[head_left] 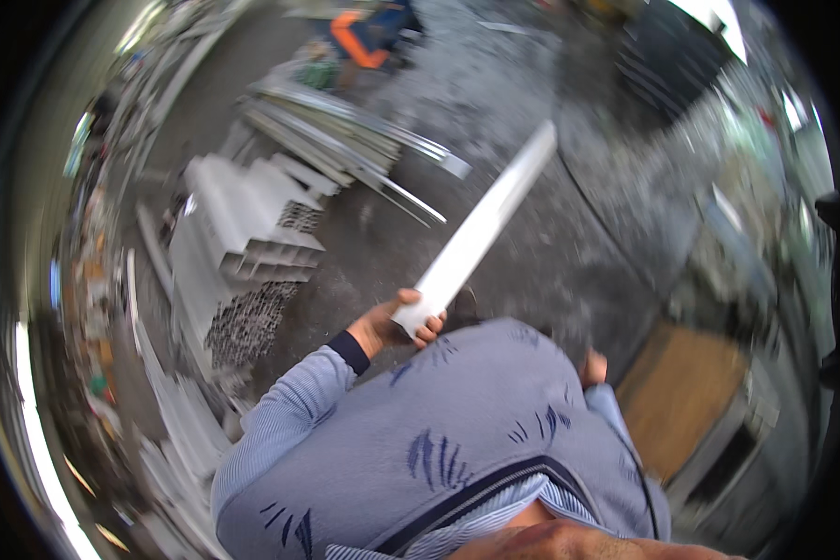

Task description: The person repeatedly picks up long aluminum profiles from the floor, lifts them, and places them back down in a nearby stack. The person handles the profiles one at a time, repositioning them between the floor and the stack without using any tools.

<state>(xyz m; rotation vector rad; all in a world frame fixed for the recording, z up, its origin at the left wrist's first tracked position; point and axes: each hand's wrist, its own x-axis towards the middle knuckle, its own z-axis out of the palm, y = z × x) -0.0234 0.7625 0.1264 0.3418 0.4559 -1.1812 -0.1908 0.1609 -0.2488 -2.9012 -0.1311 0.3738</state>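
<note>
My left hand (394,323) is wrapped round the near end of a long white metal profile (483,224), with the thumb on one side and fingertips showing on the other. The profile slants away from me to the upper right, its far end over the grey floor. Down at my right side, my right hand (593,366) is partly hidden by my body. Its fingers are small and blurred, and nothing can be made out in it.
Stacked square tubes (243,224) lie on the left, with long metal strips (336,135) beyond them. A dark cable (607,224) crosses the floor (383,252). To the right stands a brown board or box (683,397); a black ribbed object (672,61) is at the far right.
</note>
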